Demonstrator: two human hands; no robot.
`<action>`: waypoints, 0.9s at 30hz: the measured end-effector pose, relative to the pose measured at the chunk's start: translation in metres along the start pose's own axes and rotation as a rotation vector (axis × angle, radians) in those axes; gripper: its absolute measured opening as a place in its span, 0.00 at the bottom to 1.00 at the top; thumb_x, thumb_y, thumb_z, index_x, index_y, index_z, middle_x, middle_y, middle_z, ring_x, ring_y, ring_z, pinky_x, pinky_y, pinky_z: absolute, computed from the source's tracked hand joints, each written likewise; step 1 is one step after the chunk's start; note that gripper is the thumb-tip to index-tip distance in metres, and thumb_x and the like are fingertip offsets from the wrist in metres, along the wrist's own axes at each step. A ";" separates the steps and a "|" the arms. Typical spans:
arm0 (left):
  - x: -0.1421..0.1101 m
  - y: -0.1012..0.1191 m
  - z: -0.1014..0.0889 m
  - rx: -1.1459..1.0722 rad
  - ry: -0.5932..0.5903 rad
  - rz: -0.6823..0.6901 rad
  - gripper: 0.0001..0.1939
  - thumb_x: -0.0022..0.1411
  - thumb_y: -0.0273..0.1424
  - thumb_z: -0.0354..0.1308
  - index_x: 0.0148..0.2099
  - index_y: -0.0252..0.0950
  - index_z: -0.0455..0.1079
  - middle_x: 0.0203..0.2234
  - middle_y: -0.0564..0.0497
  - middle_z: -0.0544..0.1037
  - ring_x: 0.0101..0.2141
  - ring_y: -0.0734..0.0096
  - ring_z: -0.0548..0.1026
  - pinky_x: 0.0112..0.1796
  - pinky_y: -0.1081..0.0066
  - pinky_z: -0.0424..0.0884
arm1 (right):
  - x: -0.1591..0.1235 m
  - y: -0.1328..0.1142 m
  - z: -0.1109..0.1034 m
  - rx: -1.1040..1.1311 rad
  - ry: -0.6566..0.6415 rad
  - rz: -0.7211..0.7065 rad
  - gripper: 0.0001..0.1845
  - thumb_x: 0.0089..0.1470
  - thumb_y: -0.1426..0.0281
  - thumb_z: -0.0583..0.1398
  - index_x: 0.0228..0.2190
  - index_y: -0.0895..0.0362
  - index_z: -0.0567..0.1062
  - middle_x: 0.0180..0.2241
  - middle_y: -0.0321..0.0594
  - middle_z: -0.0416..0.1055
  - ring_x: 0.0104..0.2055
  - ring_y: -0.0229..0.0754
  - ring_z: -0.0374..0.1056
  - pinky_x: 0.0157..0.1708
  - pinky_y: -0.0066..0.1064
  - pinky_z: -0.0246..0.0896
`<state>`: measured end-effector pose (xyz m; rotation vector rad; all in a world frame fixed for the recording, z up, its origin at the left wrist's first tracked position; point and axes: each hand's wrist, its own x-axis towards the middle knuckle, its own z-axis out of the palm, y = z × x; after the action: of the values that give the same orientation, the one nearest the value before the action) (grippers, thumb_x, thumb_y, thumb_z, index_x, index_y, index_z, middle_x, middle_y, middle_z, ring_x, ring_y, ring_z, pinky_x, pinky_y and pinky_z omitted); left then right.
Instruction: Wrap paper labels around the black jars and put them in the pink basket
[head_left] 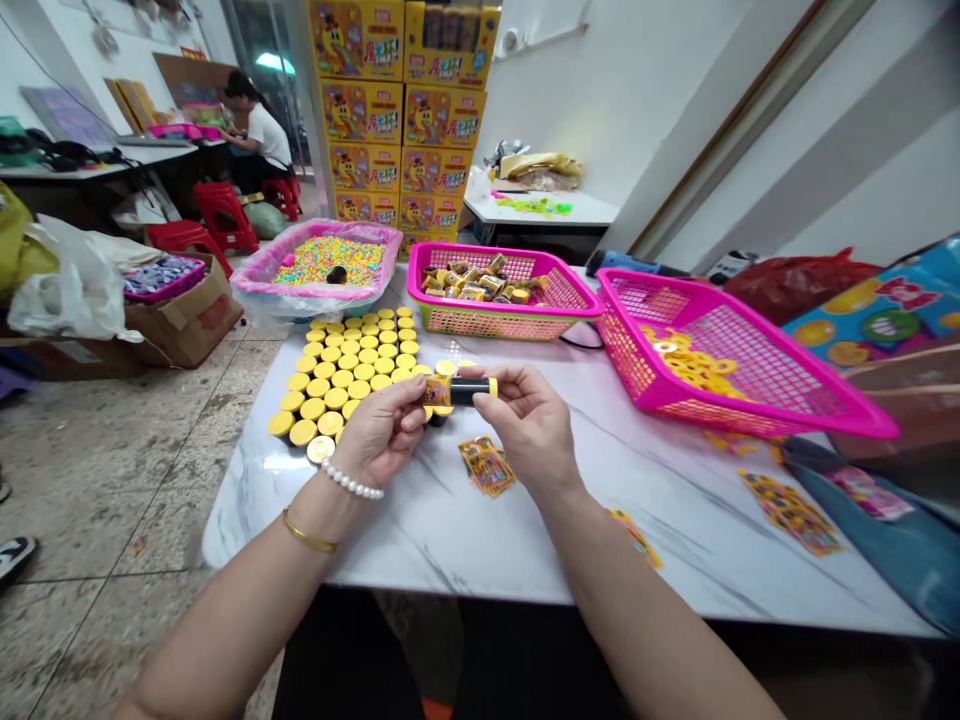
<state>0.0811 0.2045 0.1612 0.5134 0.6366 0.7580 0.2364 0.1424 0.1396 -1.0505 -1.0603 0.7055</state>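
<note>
My right hand [529, 415] is closed on a small black tube with a yellow end [471, 390], lying level over the table. At the tube's left end is an orange-and-purple printed sleeve [437, 390], pinched by my left hand [390, 425]. Whether the sleeve is around the tube's end or only against it, I cannot tell. Behind and left of my hands, many yellow-capped tubes [345, 370] stand upright in tight rows. A small pile of similar printed sleeves [487, 467] lies flat on the table just below my hands.
Behind the tubes are a lined basin of colourful candy beads [330, 258] and a pink basket [517, 325] of wrapped tubes. A second pink basket [637, 370] holds yellow rings. More printed sleeves [795, 515] lie at right. Yellow cartons [401, 110] are stacked behind; a person [262, 135] sits far left.
</note>
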 end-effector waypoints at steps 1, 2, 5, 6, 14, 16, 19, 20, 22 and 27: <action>0.000 0.000 0.000 0.010 -0.001 0.014 0.06 0.56 0.23 0.64 0.30 0.29 0.69 0.20 0.56 0.69 0.12 0.91 0.56 0.10 0.88 0.45 | -0.001 0.000 0.001 -0.002 -0.005 0.000 0.15 0.49 0.63 0.69 0.34 0.54 0.70 0.44 0.45 0.80 0.46 0.45 0.77 0.50 0.42 0.72; 0.000 -0.001 -0.001 0.022 -0.007 0.026 0.07 0.55 0.24 0.65 0.29 0.29 0.69 0.20 0.56 0.69 0.13 0.91 0.56 0.10 0.88 0.45 | -0.001 0.000 0.001 -0.003 -0.020 0.006 0.15 0.48 0.64 0.69 0.35 0.54 0.69 0.44 0.46 0.80 0.47 0.45 0.77 0.49 0.42 0.72; 0.000 -0.003 -0.001 0.059 -0.029 0.051 0.10 0.51 0.25 0.68 0.28 0.29 0.69 0.19 0.57 0.69 0.13 0.91 0.57 0.10 0.88 0.44 | -0.004 -0.001 0.003 -0.009 -0.080 0.030 0.16 0.48 0.65 0.69 0.34 0.53 0.68 0.46 0.46 0.79 0.48 0.46 0.77 0.49 0.41 0.72; 0.000 -0.004 -0.001 0.074 -0.034 0.065 0.10 0.50 0.26 0.69 0.27 0.28 0.70 0.19 0.57 0.69 0.13 0.91 0.57 0.10 0.88 0.44 | -0.004 -0.001 0.003 -0.004 -0.084 0.030 0.16 0.48 0.65 0.68 0.34 0.53 0.67 0.45 0.46 0.79 0.47 0.45 0.77 0.47 0.40 0.73; -0.001 -0.008 -0.004 0.232 -0.013 0.135 0.14 0.49 0.33 0.71 0.31 0.29 0.73 0.13 0.60 0.64 0.11 0.89 0.55 0.11 0.83 0.42 | -0.005 0.000 0.003 -0.111 0.075 -0.069 0.18 0.47 0.64 0.69 0.36 0.52 0.67 0.32 0.35 0.76 0.33 0.38 0.74 0.37 0.32 0.72; -0.001 -0.008 -0.004 0.266 -0.005 0.166 0.15 0.48 0.35 0.72 0.31 0.30 0.72 0.15 0.58 0.67 0.11 0.89 0.55 0.12 0.82 0.42 | -0.003 0.001 0.003 -0.061 0.020 -0.053 0.18 0.46 0.62 0.70 0.34 0.52 0.68 0.36 0.37 0.77 0.37 0.40 0.75 0.41 0.34 0.73; -0.002 -0.010 -0.004 0.306 0.017 0.228 0.18 0.46 0.37 0.73 0.31 0.31 0.71 0.17 0.57 0.70 0.12 0.88 0.57 0.12 0.81 0.43 | -0.002 0.002 0.002 0.068 -0.097 0.029 0.20 0.48 0.58 0.69 0.34 0.52 0.66 0.38 0.39 0.78 0.39 0.42 0.76 0.42 0.38 0.74; -0.003 -0.010 -0.003 0.315 0.031 0.255 0.19 0.45 0.38 0.73 0.31 0.31 0.71 0.18 0.56 0.70 0.13 0.87 0.58 0.12 0.81 0.45 | -0.002 0.001 0.001 0.087 -0.112 0.043 0.20 0.48 0.58 0.70 0.35 0.52 0.66 0.37 0.39 0.79 0.38 0.42 0.77 0.42 0.39 0.74; -0.006 -0.011 -0.002 0.329 0.070 0.335 0.20 0.46 0.39 0.73 0.34 0.32 0.71 0.22 0.55 0.72 0.16 0.85 0.63 0.14 0.82 0.50 | -0.001 0.000 -0.001 0.070 -0.097 0.026 0.21 0.47 0.59 0.71 0.36 0.52 0.67 0.35 0.37 0.79 0.35 0.41 0.76 0.40 0.37 0.75; -0.010 -0.009 0.000 0.466 -0.045 0.357 0.25 0.47 0.39 0.73 0.45 0.35 0.71 0.31 0.52 0.75 0.25 0.76 0.73 0.18 0.80 0.62 | 0.001 -0.004 -0.005 -0.030 -0.059 -0.060 0.21 0.42 0.59 0.73 0.35 0.52 0.72 0.34 0.36 0.75 0.34 0.40 0.74 0.38 0.35 0.74</action>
<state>0.0794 0.1918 0.1589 1.0899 0.6908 0.9334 0.2415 0.1398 0.1426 -1.0240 -1.1518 0.6776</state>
